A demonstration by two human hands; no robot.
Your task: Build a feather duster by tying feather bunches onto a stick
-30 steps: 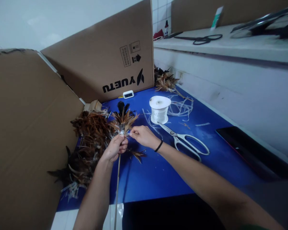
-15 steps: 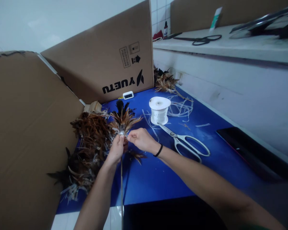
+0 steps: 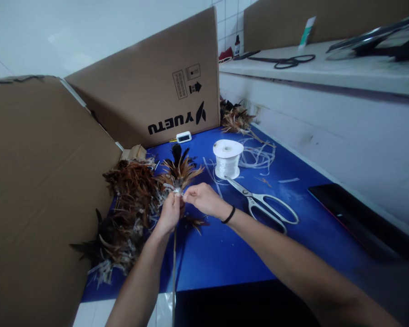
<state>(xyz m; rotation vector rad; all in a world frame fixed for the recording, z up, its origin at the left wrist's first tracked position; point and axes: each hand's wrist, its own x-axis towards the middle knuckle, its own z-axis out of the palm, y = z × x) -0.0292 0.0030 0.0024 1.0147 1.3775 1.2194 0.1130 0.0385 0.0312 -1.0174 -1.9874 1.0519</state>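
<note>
A feather duster with brown and black feathers stands upright over the table, its thin stick running down toward me. My left hand is closed around the stick just beneath the feathers, where a whitish binding shows. Close beside it, my right hand pinches at the binding from the right; what lies between its fingertips is too small to make out. To the right are a spool of clear ribbon and large metal scissors, their tip against the spool's base.
Bundles of feathers lie along the left, beside a cardboard box wall. Loose ribbon is behind the spool. A dark phone-like slab lies at the right edge of the blue table. Black scissors rest on the ledge.
The whole view has shifted slightly, so things appear a little lower and to the right. Both hands stay at the binding, with only a small shift of the fingers.
</note>
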